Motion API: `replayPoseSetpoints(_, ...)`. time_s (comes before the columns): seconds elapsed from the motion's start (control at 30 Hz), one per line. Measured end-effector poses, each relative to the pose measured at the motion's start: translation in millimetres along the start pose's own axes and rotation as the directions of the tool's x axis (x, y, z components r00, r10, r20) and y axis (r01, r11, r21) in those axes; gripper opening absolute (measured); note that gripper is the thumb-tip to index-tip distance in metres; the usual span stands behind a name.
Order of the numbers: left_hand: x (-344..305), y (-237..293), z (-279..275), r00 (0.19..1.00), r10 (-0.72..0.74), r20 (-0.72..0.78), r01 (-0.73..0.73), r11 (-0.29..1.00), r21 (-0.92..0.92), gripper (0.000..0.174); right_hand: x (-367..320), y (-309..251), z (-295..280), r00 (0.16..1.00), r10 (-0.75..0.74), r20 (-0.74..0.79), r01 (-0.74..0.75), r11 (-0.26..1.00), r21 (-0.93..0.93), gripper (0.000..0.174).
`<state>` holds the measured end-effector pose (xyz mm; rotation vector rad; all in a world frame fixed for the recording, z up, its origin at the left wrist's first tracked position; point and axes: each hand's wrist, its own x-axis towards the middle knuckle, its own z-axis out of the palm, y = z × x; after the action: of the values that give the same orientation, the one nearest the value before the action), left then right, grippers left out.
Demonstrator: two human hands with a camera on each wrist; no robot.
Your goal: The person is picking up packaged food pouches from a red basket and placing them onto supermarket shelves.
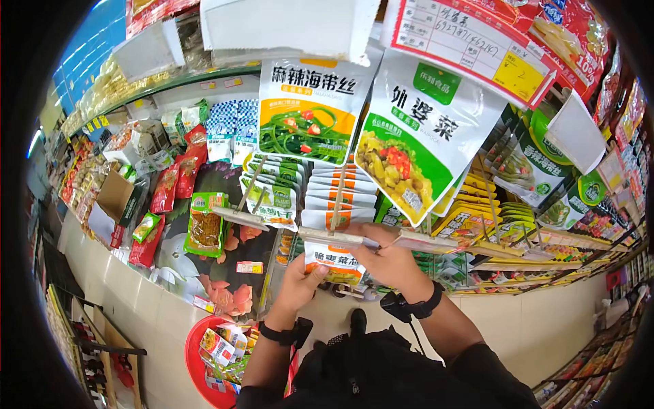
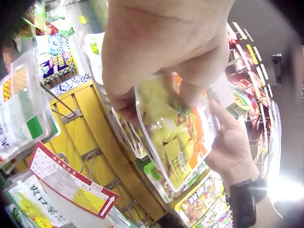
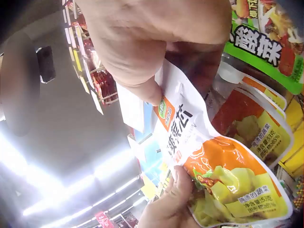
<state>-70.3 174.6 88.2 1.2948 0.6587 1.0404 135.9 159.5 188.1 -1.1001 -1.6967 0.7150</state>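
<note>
A white and orange pickled-vegetable packet [image 1: 332, 263] hangs in front of the peg rack, held between both hands. My left hand [image 1: 308, 271] grips its lower end, and in the left wrist view the left hand [image 2: 156, 97] pinches the packet [image 2: 173, 142] between thumb and fingers. My right hand [image 1: 373, 240] holds the packet's top edge beside the peg rail [image 1: 340, 238]. From the right wrist, the right hand [image 3: 164, 78] pinches the white top of the packet [image 3: 216, 164], with the left hand's fingers [image 3: 171, 202] under it.
Rows of similar packets [image 1: 337, 187] hang on pegs behind. Large packets [image 1: 422, 129] and a seaweed packet [image 1: 310, 109] hang above, near a price tag [image 1: 477, 41]. A red basket [image 1: 194, 351] with goods stands on the floor at the lower left.
</note>
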Motion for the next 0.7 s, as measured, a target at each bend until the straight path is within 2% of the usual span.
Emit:
replayPoseSetpoints(0.1, 2.1, 4.0, 1.1, 1.000, -0.014, -0.017, 0.014, 1.000, -0.022, 0.030, -1.0, 6.6, 6.0, 0.986, -0.140, -0.087, 0.138, 0.990, -0.034, 0.027)
replayPoseSetpoints(0.13, 3.8, 5.1, 2.5, 1.000, 0.001, -0.012, -0.001, 0.999, -0.036, 0.031, 2.1, 8.5, 2.7, 0.988, -0.154, -0.020, 0.153, 0.988, -0.027, 0.035)
replayPoseSetpoints(0.2, 6.3, 6.8, 2.2, 1.000, 0.016, -0.016, -0.017, 0.999, -0.046, 0.031, 5.0, 18.2, 0.2, 0.958, -0.287, -0.002, 0.284, 0.949, -0.135, 0.036)
replayPoseSetpoints(0.3, 6.3, 4.9, 1.3, 1.000, 0.003, -0.027, -0.004, 0.999, -0.051, 0.031, 10.9, 21.9, -3.6, 0.960, -0.281, 0.009, 0.280, 0.951, -0.133, 0.033)
replayPoseSetpoints(0.37, 6.0, 3.6, -0.1, 1.000, -0.014, -0.027, 0.012, 0.997, -0.075, 0.031, 16.5, 16.8, -7.5, 0.977, -0.209, 0.035, 0.212, 0.974, -0.081, 0.031)
replayPoseSetpoints(0.47, 6.4, 1.0, -0.1, 1.000, 0.010, -0.027, -0.012, 0.996, -0.083, 0.031, 21.6, 7.7, -10.9, 0.962, -0.268, 0.061, 0.273, 0.956, -0.110, 0.031)
replayPoseSetpoints(0.57, 4.7, 4.3, 0.8, 1.000, 0.018, -0.013, -0.019, 0.995, -0.103, 0.031, 21.7, 6.7, -7.1, 0.954, -0.300, 0.016, 0.301, 0.952, -0.050, 0.026)
replayPoseSetpoints(0.67, 2.6, 9.8, 2.2, 1.000, 0.000, -0.013, -0.002, 0.994, -0.113, 0.032, 22.0, -1.0, 0.0, 0.981, -0.180, -0.070, 0.185, 0.980, 0.076, 0.017)
replayPoseSetpoints(0.7, 2.8, 13.2, 3.4, 1.000, -0.015, -0.016, 0.014, 0.995, -0.100, 0.032, 23.0, -0.4, 2.4, 0.983, -0.164, -0.085, 0.169, 0.984, 0.054, 0.016)
